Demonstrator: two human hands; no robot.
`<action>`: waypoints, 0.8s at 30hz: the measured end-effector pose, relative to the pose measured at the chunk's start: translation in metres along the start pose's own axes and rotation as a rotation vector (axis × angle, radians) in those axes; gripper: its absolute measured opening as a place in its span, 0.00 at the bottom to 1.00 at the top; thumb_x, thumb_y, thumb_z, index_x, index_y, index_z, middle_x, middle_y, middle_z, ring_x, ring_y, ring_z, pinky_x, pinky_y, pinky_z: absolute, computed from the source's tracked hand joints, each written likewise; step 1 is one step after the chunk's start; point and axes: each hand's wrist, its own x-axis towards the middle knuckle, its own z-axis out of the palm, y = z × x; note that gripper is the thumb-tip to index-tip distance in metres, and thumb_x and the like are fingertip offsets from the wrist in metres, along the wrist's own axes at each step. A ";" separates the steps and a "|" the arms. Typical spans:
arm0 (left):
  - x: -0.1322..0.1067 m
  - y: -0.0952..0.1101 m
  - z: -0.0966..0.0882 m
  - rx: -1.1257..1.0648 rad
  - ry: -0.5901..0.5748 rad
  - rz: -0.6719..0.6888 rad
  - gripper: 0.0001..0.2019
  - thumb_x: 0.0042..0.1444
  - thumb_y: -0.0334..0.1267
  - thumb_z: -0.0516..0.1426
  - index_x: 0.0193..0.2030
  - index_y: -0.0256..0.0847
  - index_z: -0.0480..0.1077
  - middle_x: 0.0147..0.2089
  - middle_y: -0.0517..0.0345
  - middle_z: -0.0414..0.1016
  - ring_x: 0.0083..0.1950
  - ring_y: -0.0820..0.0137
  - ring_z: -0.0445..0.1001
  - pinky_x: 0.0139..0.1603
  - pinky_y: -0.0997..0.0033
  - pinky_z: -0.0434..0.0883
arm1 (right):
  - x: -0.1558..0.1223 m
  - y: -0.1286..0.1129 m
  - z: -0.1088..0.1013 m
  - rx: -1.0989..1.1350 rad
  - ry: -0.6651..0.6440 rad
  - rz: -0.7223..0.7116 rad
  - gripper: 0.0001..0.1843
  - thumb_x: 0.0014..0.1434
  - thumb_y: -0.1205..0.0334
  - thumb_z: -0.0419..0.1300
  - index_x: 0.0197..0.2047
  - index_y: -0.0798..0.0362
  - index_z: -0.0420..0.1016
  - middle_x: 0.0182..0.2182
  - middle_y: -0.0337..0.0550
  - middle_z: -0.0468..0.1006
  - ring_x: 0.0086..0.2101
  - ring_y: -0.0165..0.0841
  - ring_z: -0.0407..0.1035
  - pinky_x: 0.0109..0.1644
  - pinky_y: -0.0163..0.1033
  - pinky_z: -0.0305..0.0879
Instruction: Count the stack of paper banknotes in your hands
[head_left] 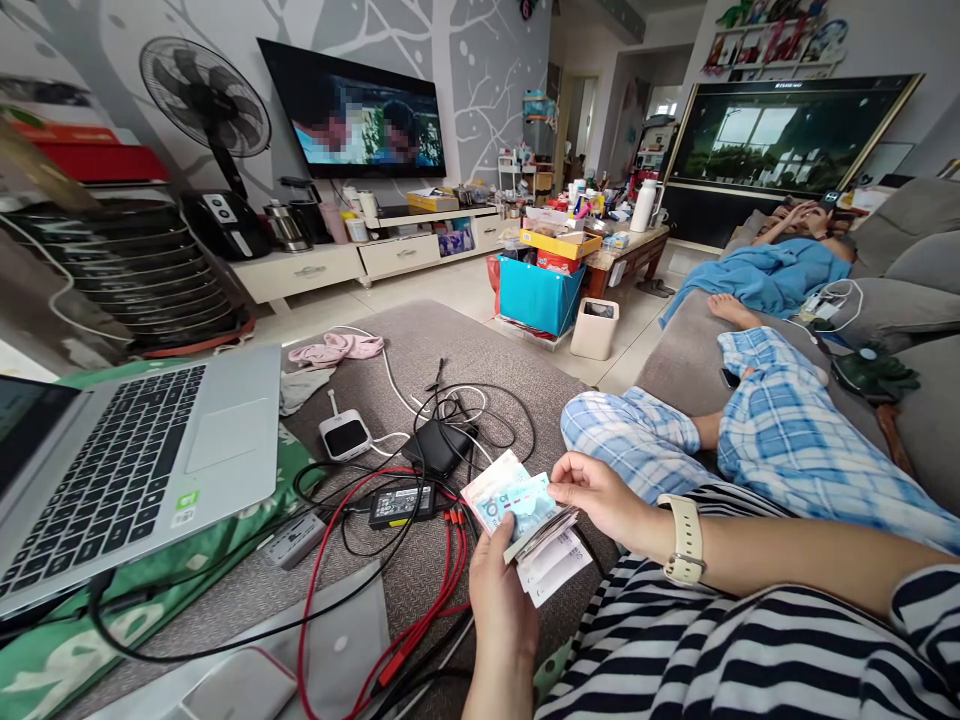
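A stack of banknotes (pixel 525 512) is fanned out in my left hand (pixel 504 590), its thumb pressed on the front. A bluish note lies on top, with a pinkish one showing behind it. Pale paper slips (pixel 556 568) stick out below the stack. My right hand (pixel 600 500), with a cream watch strap (pixel 682 540) at the wrist, pinches the upper right corner of the blue note between thumb and fingers. Both hands are above the sofa, close to my striped shirt.
Tangled black, white and red cables (pixel 442 560) lie left of my hands around a power adapter (pixel 403 505) and a black box (pixel 439 447). An open laptop (pixel 172 450) rests on green cloth. Another person reclines under a blue blanket (pixel 757 275) at the far right.
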 end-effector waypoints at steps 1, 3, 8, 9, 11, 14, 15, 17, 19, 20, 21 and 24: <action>0.000 0.000 0.000 0.002 -0.006 -0.005 0.17 0.47 0.32 0.61 0.46 0.33 0.73 0.42 0.45 0.79 0.42 0.60 0.78 0.44 0.63 0.73 | 0.000 0.000 0.000 0.011 0.002 0.015 0.14 0.51 0.53 0.64 0.32 0.54 0.67 0.27 0.36 0.69 0.30 0.29 0.63 0.35 0.36 0.58; -0.001 0.000 0.000 0.008 -0.014 -0.021 0.18 0.45 0.31 0.62 0.46 0.33 0.73 0.42 0.45 0.79 0.42 0.60 0.78 0.44 0.64 0.74 | 0.000 -0.001 0.001 0.021 -0.007 0.044 0.14 0.52 0.52 0.62 0.31 0.54 0.67 0.26 0.36 0.68 0.29 0.29 0.61 0.34 0.35 0.56; -0.001 0.000 -0.001 0.013 -0.025 -0.029 0.19 0.43 0.31 0.63 0.45 0.33 0.73 0.42 0.45 0.79 0.41 0.59 0.78 0.42 0.64 0.74 | -0.001 -0.006 0.001 -0.052 -0.032 0.063 0.14 0.54 0.53 0.59 0.26 0.55 0.65 0.22 0.34 0.63 0.26 0.27 0.56 0.32 0.35 0.51; -0.001 0.000 -0.001 0.015 -0.023 -0.028 0.19 0.43 0.31 0.63 0.45 0.33 0.73 0.42 0.45 0.79 0.41 0.59 0.78 0.42 0.64 0.74 | -0.001 -0.006 0.001 -0.066 -0.031 0.060 0.15 0.54 0.53 0.59 0.25 0.55 0.65 0.21 0.34 0.62 0.25 0.27 0.56 0.31 0.35 0.50; -0.002 0.000 0.000 0.019 -0.019 -0.029 0.18 0.43 0.30 0.63 0.45 0.33 0.73 0.42 0.45 0.79 0.41 0.59 0.78 0.42 0.64 0.74 | -0.001 -0.006 0.001 -0.083 -0.028 0.051 0.15 0.54 0.54 0.59 0.23 0.54 0.64 0.21 0.34 0.62 0.25 0.27 0.55 0.31 0.35 0.50; -0.003 0.001 0.001 0.021 -0.017 -0.026 0.18 0.43 0.30 0.63 0.44 0.33 0.73 0.42 0.45 0.79 0.41 0.59 0.78 0.42 0.64 0.74 | -0.001 -0.006 0.001 -0.085 -0.025 0.043 0.15 0.54 0.54 0.58 0.23 0.54 0.64 0.21 0.34 0.62 0.25 0.28 0.55 0.31 0.35 0.50; -0.003 0.001 0.001 0.020 -0.017 -0.025 0.18 0.43 0.30 0.63 0.44 0.33 0.73 0.41 0.45 0.79 0.41 0.59 0.78 0.42 0.64 0.74 | -0.001 -0.006 0.001 -0.086 -0.024 0.041 0.14 0.54 0.54 0.58 0.23 0.54 0.65 0.20 0.34 0.62 0.25 0.28 0.55 0.31 0.35 0.50; -0.003 0.001 0.002 0.014 -0.015 -0.024 0.18 0.43 0.30 0.63 0.44 0.33 0.73 0.41 0.45 0.79 0.41 0.59 0.78 0.42 0.64 0.74 | -0.001 -0.006 0.000 -0.091 -0.024 0.036 0.14 0.55 0.55 0.58 0.24 0.54 0.65 0.21 0.34 0.62 0.25 0.28 0.55 0.31 0.35 0.50; -0.003 0.001 0.001 0.011 -0.009 -0.024 0.17 0.43 0.30 0.63 0.43 0.33 0.73 0.41 0.46 0.79 0.41 0.60 0.78 0.42 0.64 0.74 | -0.001 -0.005 0.000 -0.097 -0.029 0.028 0.14 0.55 0.55 0.57 0.24 0.54 0.65 0.21 0.34 0.63 0.25 0.28 0.56 0.31 0.35 0.51; -0.003 0.001 0.001 0.011 -0.006 -0.024 0.17 0.43 0.30 0.63 0.43 0.33 0.73 0.41 0.46 0.79 0.41 0.60 0.78 0.41 0.64 0.74 | 0.000 -0.004 0.000 -0.099 -0.031 0.025 0.15 0.55 0.54 0.57 0.23 0.54 0.65 0.21 0.35 0.63 0.25 0.28 0.56 0.31 0.35 0.51; -0.003 0.001 0.001 0.012 -0.005 -0.024 0.17 0.43 0.30 0.63 0.43 0.33 0.73 0.40 0.46 0.79 0.41 0.59 0.78 0.41 0.64 0.74 | 0.000 -0.004 0.000 -0.100 -0.032 0.023 0.15 0.55 0.53 0.57 0.23 0.54 0.65 0.21 0.35 0.63 0.25 0.28 0.56 0.31 0.35 0.51; -0.001 0.000 -0.001 0.020 -0.004 -0.025 0.18 0.43 0.31 0.62 0.44 0.33 0.73 0.41 0.46 0.79 0.42 0.59 0.78 0.42 0.64 0.74 | 0.000 -0.004 -0.001 -0.101 -0.032 0.019 0.17 0.56 0.51 0.58 0.22 0.54 0.65 0.20 0.35 0.63 0.25 0.28 0.56 0.31 0.35 0.51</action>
